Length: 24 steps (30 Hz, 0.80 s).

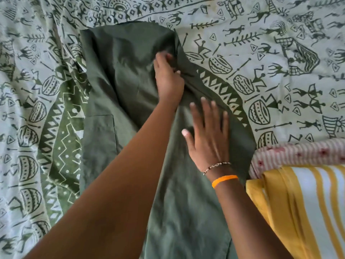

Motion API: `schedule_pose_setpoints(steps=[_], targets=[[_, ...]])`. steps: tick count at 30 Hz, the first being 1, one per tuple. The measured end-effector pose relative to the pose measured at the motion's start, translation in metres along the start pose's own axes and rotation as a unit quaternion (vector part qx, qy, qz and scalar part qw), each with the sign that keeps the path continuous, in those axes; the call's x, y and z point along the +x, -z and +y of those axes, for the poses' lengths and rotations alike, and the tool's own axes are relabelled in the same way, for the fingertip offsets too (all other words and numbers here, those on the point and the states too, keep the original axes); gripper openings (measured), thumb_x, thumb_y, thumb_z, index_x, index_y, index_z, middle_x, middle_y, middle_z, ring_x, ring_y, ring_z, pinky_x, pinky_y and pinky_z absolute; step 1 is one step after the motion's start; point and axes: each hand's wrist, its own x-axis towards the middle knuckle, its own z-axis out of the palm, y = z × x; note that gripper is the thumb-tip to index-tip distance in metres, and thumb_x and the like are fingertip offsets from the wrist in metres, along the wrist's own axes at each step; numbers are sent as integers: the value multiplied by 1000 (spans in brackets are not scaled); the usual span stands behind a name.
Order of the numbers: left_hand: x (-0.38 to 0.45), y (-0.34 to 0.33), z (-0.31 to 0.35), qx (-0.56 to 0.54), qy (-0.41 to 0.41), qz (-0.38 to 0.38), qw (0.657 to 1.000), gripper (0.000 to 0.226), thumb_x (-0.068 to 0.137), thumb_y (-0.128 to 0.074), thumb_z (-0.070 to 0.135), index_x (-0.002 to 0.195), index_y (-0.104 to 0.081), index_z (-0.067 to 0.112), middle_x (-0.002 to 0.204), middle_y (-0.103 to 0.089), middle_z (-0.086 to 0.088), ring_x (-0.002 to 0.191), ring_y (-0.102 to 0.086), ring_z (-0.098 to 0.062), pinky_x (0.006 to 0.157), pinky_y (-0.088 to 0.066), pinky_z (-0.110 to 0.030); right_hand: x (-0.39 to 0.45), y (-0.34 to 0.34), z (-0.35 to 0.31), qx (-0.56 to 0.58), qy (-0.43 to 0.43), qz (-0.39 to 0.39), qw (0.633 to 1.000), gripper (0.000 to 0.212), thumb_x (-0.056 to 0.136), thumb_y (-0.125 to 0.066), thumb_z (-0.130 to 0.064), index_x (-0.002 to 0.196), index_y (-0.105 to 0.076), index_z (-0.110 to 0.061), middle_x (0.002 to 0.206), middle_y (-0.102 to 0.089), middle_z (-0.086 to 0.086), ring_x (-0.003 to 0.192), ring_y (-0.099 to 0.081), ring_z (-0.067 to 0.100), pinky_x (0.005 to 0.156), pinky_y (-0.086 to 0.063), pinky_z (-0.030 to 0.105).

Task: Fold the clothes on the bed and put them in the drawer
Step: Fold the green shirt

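Cloth covers the whole head view. A dark olive garment [119,94] of smooth, faintly shiny woven fabric lies spread in a long shape down the middle of the bed, with a square patch pocket [99,132] stitched on its left part and soft creases along its length. Under it lies the bedsheet [280,62], pale green cotton, rumpled, printed with dark green stick figures, drums and zigzag bands. At the bed's lower right edge sit a pink-and-white striped cloth [298,152] and, nearer the camera, a yellow-and-white striped cloth [308,202] of coarser weave.

The left hand [168,79] reaches across onto the garment's upper right edge, fingers curled and pinched on a fold of the olive fabric. The right hand [209,135] lies flat on the garment just below, palm down, fingers spread and gripping nothing; a beaded bracelet [216,167] and an orange band [225,180] circle its wrist.
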Motion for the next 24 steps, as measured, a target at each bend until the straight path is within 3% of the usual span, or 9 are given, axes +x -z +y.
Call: schedule_pose_setpoints(steps=[3, 4, 6, 8, 12, 16, 18, 20, 24], targets=[[-17, 12, -19, 242, -312, -53, 917, 44, 92, -43, 19, 136, -44, 17, 147, -37, -6, 135, -34, -27, 111, -22, -42, -2, -16, 7, -25, 12, -90, 996, 61, 94, -31, -49, 148, -17, -27, 158, -6, 7, 146, -4, 28, 116, 1, 49], [-22, 12, -26, 295, -358, -124, 877, 47, 97, -36, 29, 143, -36, 23, 153, -29, -2, 142, -22, -26, 115, -11, -46, -1, -18, 9, -37, 13, -84, 996, 60, 93, -29, -49, 148, -21, -27, 158, -9, 7, 145, -7, 28, 115, 2, 49], [-30, 9, -39, 399, -330, -232, 823, 52, 100, -22, 43, 149, -11, 33, 159, -7, 6, 146, 1, -22, 115, 3, -51, -1, -20, 8, -47, 8, -66, 997, 59, 91, -26, -49, 144, -30, -25, 157, -18, 5, 145, -13, 29, 115, 2, 51], [-24, 2, -45, 430, -281, -251, 821, 54, 99, -16, 47, 148, 3, 36, 158, 5, 11, 145, 11, -20, 115, 6, -53, -7, -21, 5, -45, -14, -51, 998, 57, 91, -24, -49, 144, -32, -27, 156, -22, 4, 144, -16, 30, 114, -2, 53], [-13, -10, -29, 460, -248, -253, 814, 56, 99, -16, 49, 149, 5, 33, 158, 11, 9, 144, 15, -23, 113, 9, -54, -42, -22, -6, -41, -43, -51, 997, 56, 93, -25, -44, 147, -24, -27, 156, -19, 3, 144, -16, 31, 114, -9, 54], [-71, -8, -26, 349, -254, -186, 882, 55, 99, -25, 42, 150, -9, 28, 159, -2, 1, 145, 7, -27, 113, 9, -50, -89, -12, -15, -39, -87, -64, 993, 63, 87, -31, -43, 145, -32, -20, 154, -26, 3, 141, -26, 33, 112, -18, 55], [-109, 0, -39, 370, -300, -220, 851, 58, 98, -23, 47, 150, -4, 30, 159, 0, 1, 146, 5, -24, 117, 4, -51, -121, -7, -16, -24, -131, -71, 989, 67, 84, -34, -43, 144, -34, -16, 153, -28, 6, 139, -28, 33, 111, -16, 54], [-119, 5, -50, 419, -255, -279, 826, 60, 97, -20, 51, 149, 6, 32, 158, 10, 1, 146, 9, -22, 117, 0, -50, -155, -3, -15, -12, -135, -82, 987, 67, 83, -35, -43, 142, -38, -14, 151, -31, 8, 137, -32, 33, 108, -18, 52], [-107, 1, -27, 367, -188, -300, 860, 58, 97, -29, 47, 150, -10, 30, 159, -2, 1, 146, 0, -23, 116, -4, -48, -215, 10, -8, 66, -165, -55, 983, 64, 80, -41, -38, 136, -46, -8, 143, -42, 16, 130, -38, 36, 105, -26, 44]])
